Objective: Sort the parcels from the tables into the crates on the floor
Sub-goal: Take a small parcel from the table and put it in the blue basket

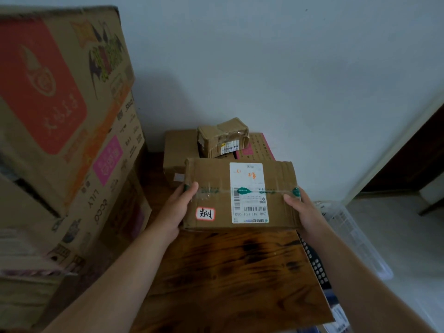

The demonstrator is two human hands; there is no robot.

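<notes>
a: how many parcels do you count on your feed?
b: i count four: one brown parcel (pixel 216 174) held by two hands, the left hand (pixel 177 207) and right hand (pixel 303 211), one small taped parcel (pixel 222 138), one flat brown box (pixel 177 150), one pink-printed box (pixel 260 145).
a: stickers on the held one?
b: two, a white label (pixel 247 179) and a red-edged sticker (pixel 205 214).
a: big cartons?
b: two for sure, a red-panel carton (pixel 60 80) and a pink-label carton (pixel 105 188); lower left is too blurred to count.
a: crates?
b: two, one clear crate (pixel 355 236), one dark perforated crate (pixel 315 263).
</notes>
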